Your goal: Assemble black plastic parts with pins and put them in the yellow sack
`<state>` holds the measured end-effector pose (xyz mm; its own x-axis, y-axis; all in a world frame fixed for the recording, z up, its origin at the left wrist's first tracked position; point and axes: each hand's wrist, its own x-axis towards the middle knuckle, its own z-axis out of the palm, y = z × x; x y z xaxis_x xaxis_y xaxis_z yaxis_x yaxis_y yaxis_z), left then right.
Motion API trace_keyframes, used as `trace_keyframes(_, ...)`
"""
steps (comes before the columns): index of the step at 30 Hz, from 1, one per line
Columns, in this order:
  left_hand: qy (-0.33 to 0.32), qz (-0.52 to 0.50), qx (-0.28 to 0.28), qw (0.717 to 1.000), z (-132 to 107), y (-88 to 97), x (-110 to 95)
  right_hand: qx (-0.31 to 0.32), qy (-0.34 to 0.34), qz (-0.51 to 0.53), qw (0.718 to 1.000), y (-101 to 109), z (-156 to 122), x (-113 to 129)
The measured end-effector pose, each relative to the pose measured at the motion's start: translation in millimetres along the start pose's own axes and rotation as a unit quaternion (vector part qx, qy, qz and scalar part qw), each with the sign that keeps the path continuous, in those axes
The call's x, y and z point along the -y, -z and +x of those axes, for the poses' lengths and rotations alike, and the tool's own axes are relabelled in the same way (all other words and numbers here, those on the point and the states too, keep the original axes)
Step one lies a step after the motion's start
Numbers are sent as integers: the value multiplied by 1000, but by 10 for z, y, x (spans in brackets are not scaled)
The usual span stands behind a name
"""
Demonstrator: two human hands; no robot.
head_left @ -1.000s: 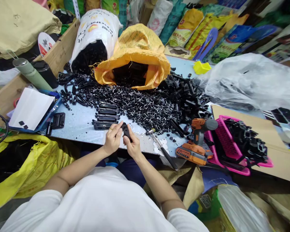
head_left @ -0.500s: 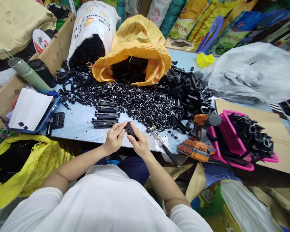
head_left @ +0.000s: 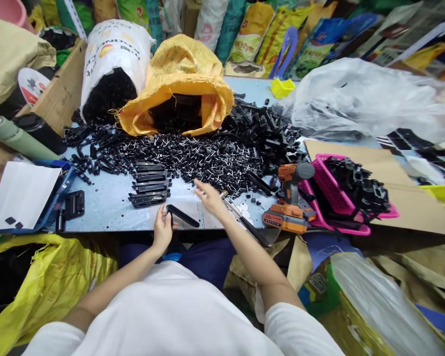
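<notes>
My left hand (head_left: 163, 228) is closed around the near end of a long black plastic piece (head_left: 184, 216), which slants to the right just above the front of the table. My right hand (head_left: 209, 198), slightly blurred, reaches forward with its fingers apart at the near edge of a heap of small black parts with metal pins (head_left: 207, 158). Nothing shows in its fingers. Left of it lies a row of several long black assembled pieces (head_left: 150, 184). A hammer (head_left: 246, 220) rests by my right forearm, beside white round discs (head_left: 244, 210).
An orange cordless drill (head_left: 289, 198) stands right of the hammer, next to a pink basket (head_left: 332, 190) of black parts. Behind the heap lie an orange sack (head_left: 189, 59) and a white sack (head_left: 114, 44). A blue tray (head_left: 54, 198) sits left.
My right hand has let go of the black piece and moved forward to the heap. The left hand has lowered leftward, still with the piece. The view has shifted right.
</notes>
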<state>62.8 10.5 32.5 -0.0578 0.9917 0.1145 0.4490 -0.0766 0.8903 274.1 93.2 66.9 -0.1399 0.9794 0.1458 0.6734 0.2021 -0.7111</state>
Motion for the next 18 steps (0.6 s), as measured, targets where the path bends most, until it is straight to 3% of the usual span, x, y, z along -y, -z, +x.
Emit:
trace_keyframes(2,-19,121,18,992,-63,44,109,-97,-54,-96,989,372,300,-474)
trace_keyframes(4,-89,238,60,965,-37,105,133,-165,-129,-174,962,769,595,-929)
trace_keyframes(7,-213,298,184,912,149,130,110,-194,-251,-246,916,1226,951,-1438)
trace_keyframes(9,-230,270,255,900,315,103,103,-190,-313,-260,893,1397,1114,-1656)
trace_keyframes(11,-158,185,274,931,474,84,96,-183,-358,-252,880,1487,1232,-1826)
trace_keyframes(13,-6,30,268,963,614,112,62,-192,-391,-219,873,1530,1324,-1983)
trace_keyframes(14,83,-66,265,958,678,148,31,-207,-402,-192,871,1542,1366,-2062)
trace_keyframes(16,239,-255,252,902,800,251,-50,-241,-418,-132,866,1559,1448,-2207)
trace_keyframes(18,330,-379,219,836,906,364,-127,-247,-417,-103,868,1574,1525,-2311)
